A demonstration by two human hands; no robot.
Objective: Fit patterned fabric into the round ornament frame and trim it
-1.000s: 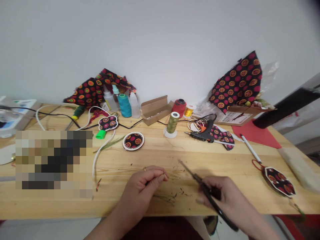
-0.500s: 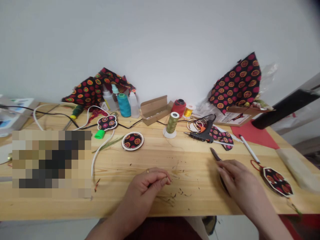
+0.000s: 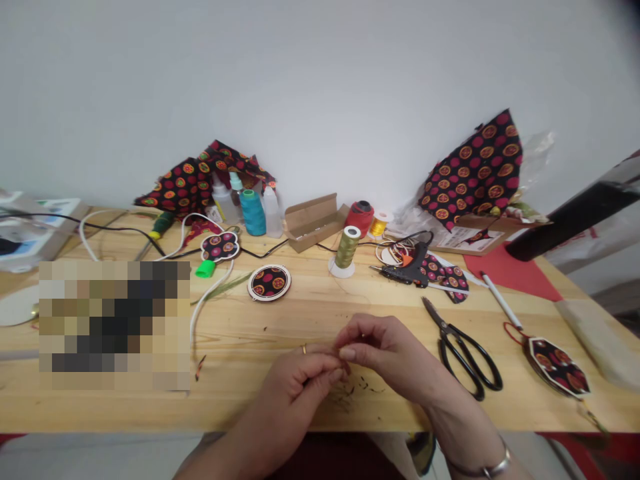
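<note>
My left hand (image 3: pixel 305 383) is closed in a pinch near the table's front edge. My right hand (image 3: pixel 377 353) meets it, thumb and forefinger pinched together at the left fingertips. Whatever the fingers hold is too small to make out. Right of my right hand lies a pair of black-handled scissors (image 3: pixel 463 353), resting on the wood with the blades pointing away. Dark thread scraps (image 3: pixel 345 400) are scattered beneath my hands. A spool of olive thread (image 3: pixel 346 250) stands beyond them, and a round fabric-covered disc (image 3: pixel 269 283) lies to the left.
A glue gun (image 3: pixel 413 267) lies at the back right, near a small cardboard box (image 3: pixel 315 223). An octagonal fabric piece (image 3: pixel 560 367) and a white pen (image 3: pixel 501 300) are on the right. Bottles and a teal spool (image 3: pixel 253 213) stand by the wall. A white cable (image 3: pixel 200 313) runs at left.
My right hand has let go of the scissors, leaving them on the table, and has moved left to meet my left hand. The left hand stays pinched.
</note>
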